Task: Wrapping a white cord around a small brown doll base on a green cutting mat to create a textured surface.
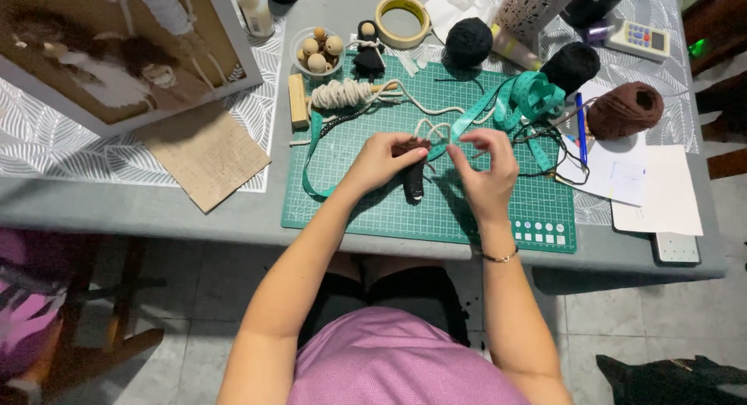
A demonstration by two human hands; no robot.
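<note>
On green gridded cutting mat (373, 195), left hand (381, 160) pinching upper end of small dark wrapped yarn figure (413, 175), long axis running toward body, lower end pointing away from fingers. Just to right, right hand (486, 168) hovering close beside figure, fingers curled narrow around thin cream cord (433, 129), exact grip being hard to tell. Farther right, soft teal measuring tape (529, 94) and fuzzy brown yarn ball (626, 109) lying well apart.
</note>
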